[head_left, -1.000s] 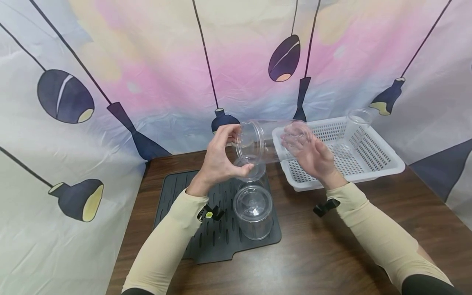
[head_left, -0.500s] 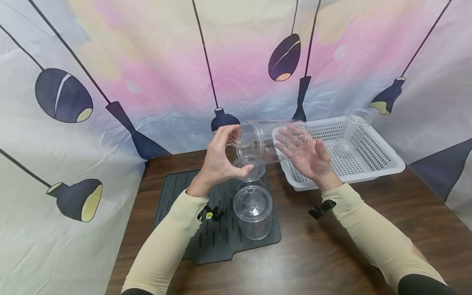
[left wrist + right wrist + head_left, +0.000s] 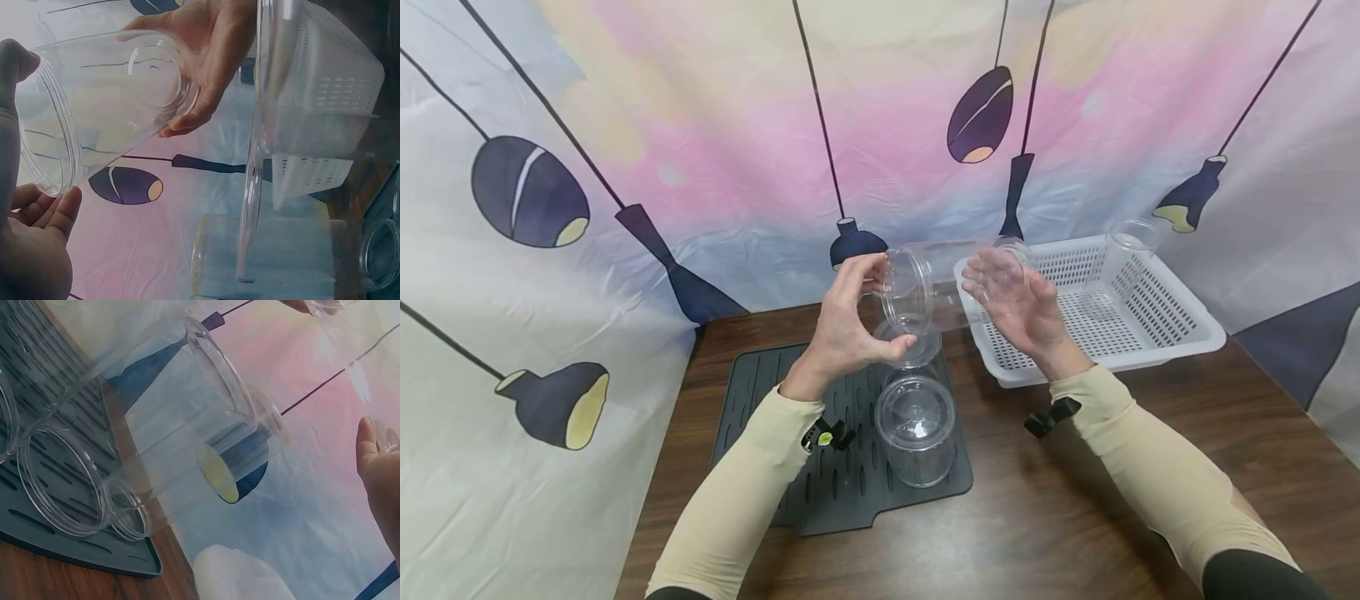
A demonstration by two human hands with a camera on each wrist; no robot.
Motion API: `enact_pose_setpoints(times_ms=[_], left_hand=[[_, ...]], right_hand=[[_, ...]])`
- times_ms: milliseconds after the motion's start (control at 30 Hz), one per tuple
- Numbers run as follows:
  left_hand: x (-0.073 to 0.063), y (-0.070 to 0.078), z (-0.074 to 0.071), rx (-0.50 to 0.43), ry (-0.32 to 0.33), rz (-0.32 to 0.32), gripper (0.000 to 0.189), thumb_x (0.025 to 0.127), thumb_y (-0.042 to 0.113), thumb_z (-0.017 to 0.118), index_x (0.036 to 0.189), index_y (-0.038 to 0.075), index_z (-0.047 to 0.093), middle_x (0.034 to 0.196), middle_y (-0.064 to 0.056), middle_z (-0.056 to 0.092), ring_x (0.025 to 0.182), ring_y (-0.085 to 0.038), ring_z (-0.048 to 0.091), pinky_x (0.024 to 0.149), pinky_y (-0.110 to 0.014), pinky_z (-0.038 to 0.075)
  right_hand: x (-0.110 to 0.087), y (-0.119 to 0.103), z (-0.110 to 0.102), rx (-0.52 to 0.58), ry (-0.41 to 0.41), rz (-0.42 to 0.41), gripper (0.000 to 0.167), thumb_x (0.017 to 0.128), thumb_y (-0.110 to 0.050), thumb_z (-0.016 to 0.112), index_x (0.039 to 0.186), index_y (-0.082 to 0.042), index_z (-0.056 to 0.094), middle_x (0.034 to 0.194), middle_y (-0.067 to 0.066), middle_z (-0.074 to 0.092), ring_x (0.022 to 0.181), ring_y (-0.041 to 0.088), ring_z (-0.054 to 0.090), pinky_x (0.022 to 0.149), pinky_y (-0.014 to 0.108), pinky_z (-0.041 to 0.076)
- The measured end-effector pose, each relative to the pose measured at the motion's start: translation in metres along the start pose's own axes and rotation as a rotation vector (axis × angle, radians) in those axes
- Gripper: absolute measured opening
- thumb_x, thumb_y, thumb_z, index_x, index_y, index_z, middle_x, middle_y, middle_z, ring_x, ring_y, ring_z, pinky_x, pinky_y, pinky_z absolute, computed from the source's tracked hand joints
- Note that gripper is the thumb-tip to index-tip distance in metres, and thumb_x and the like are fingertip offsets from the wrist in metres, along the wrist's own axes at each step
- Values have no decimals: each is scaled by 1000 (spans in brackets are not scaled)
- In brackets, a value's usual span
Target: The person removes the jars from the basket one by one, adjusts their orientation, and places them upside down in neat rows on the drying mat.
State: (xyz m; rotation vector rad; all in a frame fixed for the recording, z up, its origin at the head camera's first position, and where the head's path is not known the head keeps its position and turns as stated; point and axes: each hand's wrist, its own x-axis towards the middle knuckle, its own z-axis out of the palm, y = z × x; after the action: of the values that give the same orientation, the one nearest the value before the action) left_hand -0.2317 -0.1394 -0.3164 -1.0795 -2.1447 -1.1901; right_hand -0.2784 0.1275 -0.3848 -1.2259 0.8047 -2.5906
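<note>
A clear jar lies sideways in the air above the dark mat. My left hand grips its ringed end, thumb below and fingers above. At the other end is my right hand, its fingers extended and visible through the clear wall. In the left wrist view, the right hand lies along the jar's base, while left fingers pinch the ringed rim. Under the held jar, a front jar and a partly hidden rear jar stand on the mat.
The dark grey slotted mat lies on a wooden table. To the right sits a white perforated basket with another clear jar upright in it. A patterned cloth hangs behind.
My right hand has shifted slightly left along the jar, its fingers spreading and then drawing closer together. The left hand keeps its grip, and the jar has tilted only slightly.
</note>
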Motion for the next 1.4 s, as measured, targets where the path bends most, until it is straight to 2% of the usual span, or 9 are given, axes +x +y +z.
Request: enact_pose_setpoints(times_ms=[367, 500, 600, 700, 833, 1000, 1133, 1267, 1400], left_hand=[[-4, -4, -5, -74, 0, 10, 92, 66, 18, 85, 145, -1, 40, 132, -19, 45, 113, -29, 53, 97, -39, 50], [-6, -7, -10, -76, -32, 19, 100, 75, 39, 84, 150, 0, 32, 137, -20, 42, 119, -30, 50, 99, -42, 49], [-9, -11, -17, -56, -73, 11, 108, 75, 55, 75, 154, 1, 24, 144, -20, 38, 125, -32, 46, 101, -45, 47], [-15, -16, -26, -15, -115, -29, 113, 72, 61, 71, 156, 5, 21, 150, -18, 35, 131, -33, 44, 104, -46, 44], [-29, -26, -38, 48, -167, -85, 106, 74, 63, 69, 155, 10, 26, 151, -15, 35, 135, -31, 42, 107, -50, 40], [-45, -36, -47, 106, -222, -137, 95, 81, 47, 77, 155, 17, 27, 153, -10, 35, 138, -28, 38, 109, -55, 35], [-57, -41, -50, 163, -296, -233, 96, 82, 38, 79, 157, 24, 20, 158, -7, 28, 143, -30, 31, 109, -59, 33], [-72, -45, -52, 203, -381, -344, 96, 85, 46, 74, 158, 28, 14, 162, -7, 20, 146, -32, 26, 109, -61, 32], [-89, -52, -54, 235, -444, -408, 99, 84, 48, 74, 158, 25, 13, 163, -6, 17, 148, -31, 22, 110, -59, 32]], right_hand=[[9, -4, 8, -71, 55, 22, 52, 91, -33, 66, 132, -2, 56, 128, 12, 62, 121, 26, 55, 113, 44, 33], [15, -6, 8, -87, 51, 22, 50, 91, -33, 65, 131, -3, 57, 127, 12, 62, 121, 27, 55, 113, 44, 33], [18, -8, 8, -103, 51, 12, 51, 91, -33, 66, 130, -3, 58, 126, 11, 63, 120, 26, 56, 112, 44, 34], [20, -10, 9, -104, 42, -7, 54, 88, -34, 70, 130, -2, 58, 126, 11, 63, 119, 26, 57, 110, 43, 35], [22, -11, 9, -89, 45, -21, 56, 86, -31, 73, 130, 0, 57, 124, 13, 64, 118, 26, 58, 109, 44, 38], [23, -14, 9, -84, 74, -27, 55, 85, -25, 74, 129, 2, 57, 122, 14, 65, 115, 27, 58, 108, 45, 39], [26, -15, 12, -71, 93, -31, 54, 83, -22, 75, 127, 3, 57, 119, 15, 63, 113, 27, 58, 106, 44, 41], [30, -15, 16, -61, 108, -40, 53, 81, -18, 78, 124, 5, 58, 119, 17, 62, 110, 28, 59, 103, 41, 45], [36, -14, 22, -94, 118, -53, 49, 80, -15, 78, 121, 7, 59, 116, 17, 63, 106, 29, 61, 97, 39, 49]])
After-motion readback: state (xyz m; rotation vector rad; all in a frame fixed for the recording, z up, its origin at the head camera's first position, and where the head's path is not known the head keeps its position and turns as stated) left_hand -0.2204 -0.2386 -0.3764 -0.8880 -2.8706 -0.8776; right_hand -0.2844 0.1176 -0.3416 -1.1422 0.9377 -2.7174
